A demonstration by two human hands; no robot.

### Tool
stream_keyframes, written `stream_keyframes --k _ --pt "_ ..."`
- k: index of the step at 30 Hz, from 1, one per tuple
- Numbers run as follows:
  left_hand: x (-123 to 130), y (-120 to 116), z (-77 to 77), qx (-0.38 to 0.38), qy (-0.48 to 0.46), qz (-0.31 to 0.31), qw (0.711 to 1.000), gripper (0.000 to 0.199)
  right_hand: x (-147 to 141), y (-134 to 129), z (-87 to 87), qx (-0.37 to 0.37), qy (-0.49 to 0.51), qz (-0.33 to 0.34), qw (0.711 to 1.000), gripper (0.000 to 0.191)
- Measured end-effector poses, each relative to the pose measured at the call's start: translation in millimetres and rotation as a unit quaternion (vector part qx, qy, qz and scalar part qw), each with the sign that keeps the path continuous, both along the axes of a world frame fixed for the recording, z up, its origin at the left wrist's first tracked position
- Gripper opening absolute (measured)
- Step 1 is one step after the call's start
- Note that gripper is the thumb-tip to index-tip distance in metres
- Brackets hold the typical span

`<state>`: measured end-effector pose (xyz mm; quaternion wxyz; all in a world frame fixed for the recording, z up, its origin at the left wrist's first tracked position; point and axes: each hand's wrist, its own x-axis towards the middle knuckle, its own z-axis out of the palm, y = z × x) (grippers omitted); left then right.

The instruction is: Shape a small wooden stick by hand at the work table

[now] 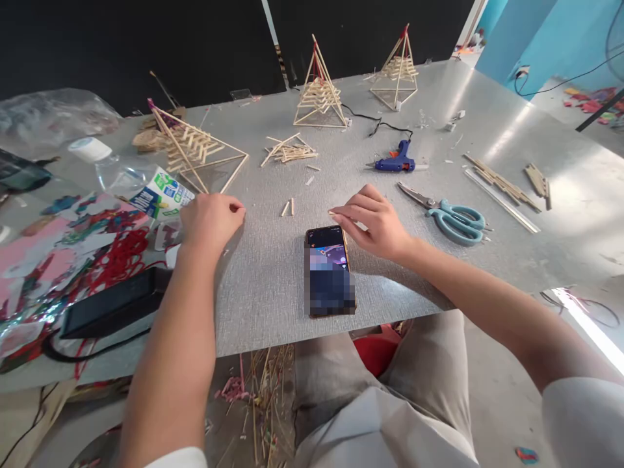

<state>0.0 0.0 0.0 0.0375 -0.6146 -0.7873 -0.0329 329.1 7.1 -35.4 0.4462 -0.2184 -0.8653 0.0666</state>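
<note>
My left hand point(210, 220) rests on the grey table point(273, 279) with its fingers curled in, beside a tipped-over stick pyramid point(197, 151). Whether it holds anything I cannot make out. My right hand point(373, 220) hovers at the top edge of a phone point(329, 270) that lies face up near the front edge; its fingertips pinch a short wooden stick. Two short stick pieces point(288, 207) lie between my hands.
Two upright stick pyramids point(319, 91) point(397, 70) stand at the back. A pile of sticks point(288, 151), a blue glue gun point(397, 160), teal scissors point(451, 214) and more sticks point(502, 183) lie to the right. Red yarn point(117, 257), papers and a dark tablet point(114, 304) crowd the left.
</note>
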Motion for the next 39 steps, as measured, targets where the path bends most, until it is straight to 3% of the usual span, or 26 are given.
stream_keyframes --k 10,14,17,18,20,23,30,34,39 --pt "1 0 -0.7 -0.003 0.003 -0.007 1.000 0.038 0 1 -1.5 0.010 -0.002 -0.010 1.000 0.029" --pt "26 -10 8.3 0.125 -0.049 -0.031 0.990 0.039 -1 1 -2.3 -0.008 0.000 0.008 1.000 0.021" --pt "63 -28 15.3 0.210 -0.209 -0.139 0.945 0.037 -2 -1 -0.1 0.005 0.001 0.019 1.000 0.019" --pt "76 -35 16.7 0.206 -0.287 -0.176 0.919 0.036 -1 -3 0.9 0.009 -0.002 0.025 1.000 0.019" --pt "100 -48 17.6 0.126 -0.410 -0.240 0.871 0.034 0 -5 2.9 0.018 -0.014 0.040 0.999 0.019" --pt "119 -59 15.7 0.074 -0.475 -0.285 0.829 0.031 1 -8 3.9 0.038 -0.023 0.052 0.998 0.020" --pt "109 -54 17.4 -0.006 -0.501 -0.285 0.817 0.032 1 -8 3.1 0.052 -0.014 0.058 0.997 0.010" --pt "104 -54 21.0 -0.020 -0.493 -0.284 0.822 0.032 2 -8 5.6 0.056 -0.020 0.048 0.997 0.012" --pt "104 -55 22.6 -0.029 -0.539 -0.260 0.801 0.022 4 -7 7.3 0.086 -0.011 0.046 0.995 0.009"
